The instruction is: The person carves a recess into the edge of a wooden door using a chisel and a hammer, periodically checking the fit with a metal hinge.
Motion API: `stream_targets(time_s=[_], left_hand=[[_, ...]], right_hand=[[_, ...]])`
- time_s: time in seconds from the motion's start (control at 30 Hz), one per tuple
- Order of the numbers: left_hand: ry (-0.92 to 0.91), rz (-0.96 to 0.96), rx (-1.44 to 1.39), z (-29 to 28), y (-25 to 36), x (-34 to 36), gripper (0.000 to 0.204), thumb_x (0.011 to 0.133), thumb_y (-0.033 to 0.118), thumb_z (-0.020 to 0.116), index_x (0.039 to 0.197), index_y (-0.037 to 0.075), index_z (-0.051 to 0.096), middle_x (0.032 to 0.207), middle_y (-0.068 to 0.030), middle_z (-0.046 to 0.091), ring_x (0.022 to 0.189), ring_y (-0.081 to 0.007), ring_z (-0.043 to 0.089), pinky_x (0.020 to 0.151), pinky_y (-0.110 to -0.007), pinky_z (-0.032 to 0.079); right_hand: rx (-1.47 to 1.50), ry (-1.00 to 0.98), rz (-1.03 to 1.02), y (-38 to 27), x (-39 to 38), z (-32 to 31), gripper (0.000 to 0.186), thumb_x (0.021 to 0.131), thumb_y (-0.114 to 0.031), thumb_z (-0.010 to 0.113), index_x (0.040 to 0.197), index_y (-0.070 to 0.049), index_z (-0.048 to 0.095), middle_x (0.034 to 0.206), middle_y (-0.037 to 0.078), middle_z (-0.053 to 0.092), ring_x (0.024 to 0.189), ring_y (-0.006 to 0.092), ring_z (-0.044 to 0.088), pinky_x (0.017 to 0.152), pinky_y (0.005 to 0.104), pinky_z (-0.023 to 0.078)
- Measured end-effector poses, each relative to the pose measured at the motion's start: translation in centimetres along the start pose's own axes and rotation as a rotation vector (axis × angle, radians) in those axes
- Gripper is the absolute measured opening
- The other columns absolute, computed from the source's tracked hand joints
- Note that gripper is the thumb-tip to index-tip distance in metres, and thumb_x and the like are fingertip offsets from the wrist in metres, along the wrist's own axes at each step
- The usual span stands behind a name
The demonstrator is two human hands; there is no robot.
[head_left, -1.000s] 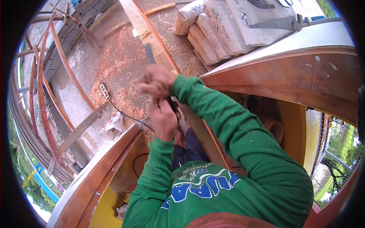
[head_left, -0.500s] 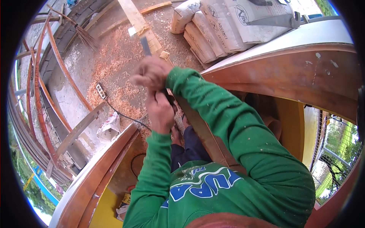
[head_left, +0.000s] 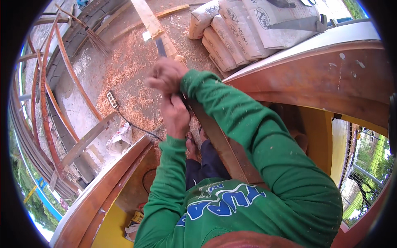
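Observation:
My right hand (head_left: 166,76), somewhat blurred, is closed over the near part of a long pale board (head_left: 153,25). Just behind it my left hand (head_left: 175,118) is closed too, its thumb up against the right hand. A flat grey strip (head_left: 160,47), perhaps part of a tool, sticks out past the right hand along the board's left side. Whatever the hands grip is mostly hidden under them, so I cannot make out its kind. Pale curled shavings (head_left: 179,58) lie on the board beside my right wrist.
Stacked paper sacks (head_left: 248,35) stand at the far right, with a handsaw (head_left: 295,26) on top. Shavings cover the floor around a power strip (head_left: 111,99) and its cord. Curved wooden frames (head_left: 43,95) are at left; a curved brown panel (head_left: 322,78) is at right.
My left hand has shifted slightly forward, closer under the right hand. The right hand stays nearly in place, still blurred, and the view has tilted a little.

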State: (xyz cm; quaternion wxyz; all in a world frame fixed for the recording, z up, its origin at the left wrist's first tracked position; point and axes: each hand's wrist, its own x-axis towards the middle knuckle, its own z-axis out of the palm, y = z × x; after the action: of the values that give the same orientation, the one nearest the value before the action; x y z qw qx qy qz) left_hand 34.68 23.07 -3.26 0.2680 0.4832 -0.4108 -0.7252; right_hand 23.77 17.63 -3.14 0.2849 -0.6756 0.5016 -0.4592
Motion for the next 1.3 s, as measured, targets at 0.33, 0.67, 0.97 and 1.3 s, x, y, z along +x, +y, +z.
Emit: stream_targets(time_s=[0.33, 0.67, 0.97, 1.3], left_hand=[[0.021, 0.220, 0.033, 1.3, 0.1, -2.0, 0.015, 0.085, 0.014, 0.037, 0.095, 0.006, 0.045, 0.058, -0.0016, 0.046, 0.038, -0.0072, 0.039, 0.033, -0.021, 0.029], [-0.005, 0.061, 0.046, 1.0, 2.3, 1.3, 0.018, 0.087, 0.016, 0.031, 0.096, 0.010, 0.045, 0.054, 0.0000, 0.042, 0.034, -0.0065, 0.035, 0.029, -0.020, 0.028], [-0.037, 0.036, 0.182, 0.1, 2.8, 0.8, 0.018, 0.087, 0.016, 0.034, 0.087, 0.003, 0.047, 0.056, -0.0020, 0.045, 0.038, -0.0075, 0.040, 0.034, -0.023, 0.032], [-0.074, 0.029, 0.229, -0.8, 4.3, 0.1, 0.022, 0.087, 0.014, 0.033, 0.094, 0.002, 0.051, 0.054, -0.0020, 0.046, 0.037, -0.0069, 0.040, 0.034, -0.022, 0.031]], right_hand=[[0.009, -0.076, 0.023, 0.2, -1.4, 0.4, 0.046, 0.075, -0.036, 0.048, 0.052, 0.002, 0.040, 0.046, 0.014, 0.031, 0.041, 0.0232, 0.029, 0.042, 0.0374, 0.032], [0.107, -0.048, 0.080, 1.8, 1.3, -0.1, 0.046, 0.075, -0.037, 0.048, 0.053, 0.001, 0.039, 0.044, 0.011, 0.029, 0.040, 0.0199, 0.030, 0.042, 0.0370, 0.030], [0.087, 0.093, 0.104, 1.5, 1.3, -0.3, 0.045, 0.079, -0.036, 0.044, 0.050, -0.002, 0.039, 0.044, 0.011, 0.033, 0.040, 0.0210, 0.031, 0.042, 0.0369, 0.032], [0.104, 0.083, 0.149, 0.6, 1.6, 0.0, 0.047, 0.077, -0.038, 0.043, 0.045, -0.003, 0.038, 0.041, 0.008, 0.031, 0.039, 0.0173, 0.030, 0.039, 0.0360, 0.031]])
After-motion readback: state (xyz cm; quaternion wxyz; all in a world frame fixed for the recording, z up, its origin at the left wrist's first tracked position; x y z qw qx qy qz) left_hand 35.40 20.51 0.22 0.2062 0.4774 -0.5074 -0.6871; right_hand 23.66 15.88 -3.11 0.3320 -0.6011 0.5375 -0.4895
